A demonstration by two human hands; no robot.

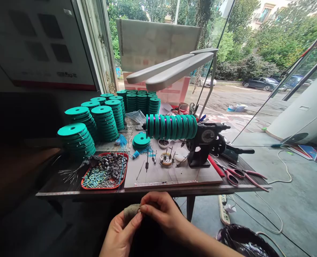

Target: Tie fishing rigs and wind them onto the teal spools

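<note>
Below the table's front edge, my left hand (121, 232) and my right hand (165, 216) meet, fingertips pinched together. What lies between them is too small to make out, perhaps a fine line. A greyish wrap (131, 211) covers my left forefinger. Past my hands, a board (133, 178) bears a black hand-cranked winder (201, 146) with a row of green spools (171, 126) on its shaft. Lead-like weights (147, 165) with thin lines lie on the board, near a small bowl (171, 162) of tiny shiny parts and another bowl (164, 143) of dark beads.
A red-rimmed tray (125, 175) of dark weights and blue-green tubes sits left of the board. Stacked green spools (76, 142) stand behind it. Scissors (232, 176) and pliers (255, 175) lie at right. A lamp (174, 71) overhangs the table; a lined bin (244, 237) stands below.
</note>
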